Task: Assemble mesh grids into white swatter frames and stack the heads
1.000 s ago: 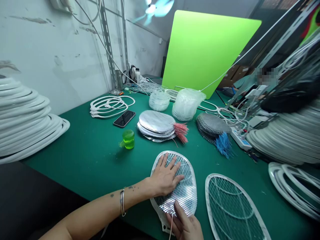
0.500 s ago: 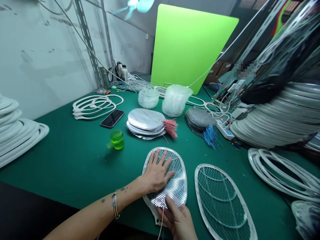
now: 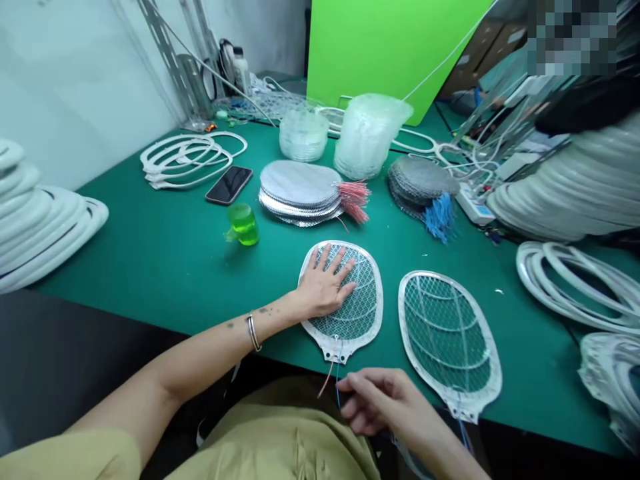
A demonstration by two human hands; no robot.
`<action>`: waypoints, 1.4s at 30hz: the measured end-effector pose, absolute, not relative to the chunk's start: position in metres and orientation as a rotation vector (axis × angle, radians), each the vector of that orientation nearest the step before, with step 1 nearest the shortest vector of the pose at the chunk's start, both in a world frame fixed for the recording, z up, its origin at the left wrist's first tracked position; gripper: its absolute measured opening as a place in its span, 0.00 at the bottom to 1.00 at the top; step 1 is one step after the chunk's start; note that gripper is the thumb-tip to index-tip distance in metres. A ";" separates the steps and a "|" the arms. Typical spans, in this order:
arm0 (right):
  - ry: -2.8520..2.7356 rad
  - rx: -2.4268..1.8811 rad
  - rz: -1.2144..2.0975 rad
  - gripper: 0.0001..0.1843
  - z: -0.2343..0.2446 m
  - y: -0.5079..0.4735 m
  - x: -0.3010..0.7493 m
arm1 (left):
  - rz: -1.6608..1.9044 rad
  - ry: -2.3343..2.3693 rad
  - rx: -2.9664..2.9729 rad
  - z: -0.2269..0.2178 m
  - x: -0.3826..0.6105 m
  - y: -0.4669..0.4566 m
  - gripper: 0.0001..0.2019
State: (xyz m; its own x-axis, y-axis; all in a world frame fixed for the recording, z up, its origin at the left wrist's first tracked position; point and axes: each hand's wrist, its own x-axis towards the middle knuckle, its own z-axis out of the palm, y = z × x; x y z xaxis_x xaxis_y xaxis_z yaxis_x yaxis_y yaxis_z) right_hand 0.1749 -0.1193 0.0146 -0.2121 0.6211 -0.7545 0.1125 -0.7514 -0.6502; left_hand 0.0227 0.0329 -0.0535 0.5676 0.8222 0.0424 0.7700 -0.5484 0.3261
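Note:
My left hand [image 3: 324, 285] lies flat with fingers spread on the metal mesh of a white swatter-head frame [image 3: 379, 300]. From the frame's neck, at the desk's front edge, hang a pink wire [image 3: 327, 381] and a thin blue wire [image 3: 339, 373]. Just below the neck, my right hand [image 3: 375, 400] is closed, thumb and forefinger pinched at the blue wire. To the right rests a second swatter-head frame [image 3: 401, 313], with curved ribs over its mesh and a blue wire at its neck.
Behind are mesh sheets with pink wires [image 3: 300, 177], darker mesh sheets with blue wires [image 3: 420, 177], a green cup [image 3: 243, 225] and a phone [image 3: 229, 185]. White frames are stacked at left [image 3: 45, 227] and right [image 3: 575, 180]. A green board [image 3: 390, 53] stands at the back.
My right hand has left the mesh and come down and right to the blue wire. The mesh now lies evenly within the frame. My left hand stays flat on it; the view has tilted down.

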 end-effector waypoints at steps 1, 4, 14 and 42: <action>-1.047 -1.761 1.921 0.30 0.016 -0.116 0.181 | 0.275 1.320 2.542 -0.053 0.023 0.032 0.30; -1.661 -1.816 1.188 0.24 0.012 -0.090 0.191 | 0.266 1.316 2.565 -0.051 0.022 0.031 0.30; -2.751 -1.241 0.507 0.52 -0.048 -0.023 0.185 | 0.251 1.230 2.487 -0.050 0.019 0.039 0.32; -3.029 -1.204 0.717 0.50 -0.024 -0.015 0.186 | 1.058 0.369 2.682 -0.056 -0.040 -0.087 0.09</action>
